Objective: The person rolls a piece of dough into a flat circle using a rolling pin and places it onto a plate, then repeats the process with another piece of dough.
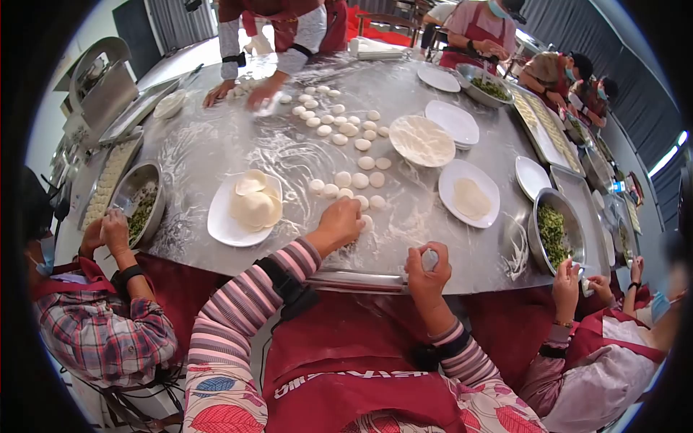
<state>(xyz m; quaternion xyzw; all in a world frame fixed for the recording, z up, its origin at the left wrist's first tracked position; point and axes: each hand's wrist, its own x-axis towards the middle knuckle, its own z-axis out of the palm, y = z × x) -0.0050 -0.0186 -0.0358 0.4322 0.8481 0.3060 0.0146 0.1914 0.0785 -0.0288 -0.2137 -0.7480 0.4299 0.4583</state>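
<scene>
My left hand (338,224) is bent downward at the near side of the scattered dough rounds, its fingers closed against a small dough round (367,224); the fingertips are partly hidden. Close to the table's front edge, my right hand (429,274) is raised with curled fingers, and grey shows through the gap between thumb and forefinger. A metal bar (361,280) runs along the edge between my hands. On a white plate (220,216) to the left lies a stack of flat dough wrappers (254,208). Another white plate (449,173) to the right carries wrappers (471,198).
A bowl of flour (422,141) stands behind the right-hand plate. Metal bowls of green filling stand left (143,209) and right (553,234). Co-workers sit close on both sides; across the table, another person's hand (267,90) works over dough. Trays of dumplings (538,119) line the right side.
</scene>
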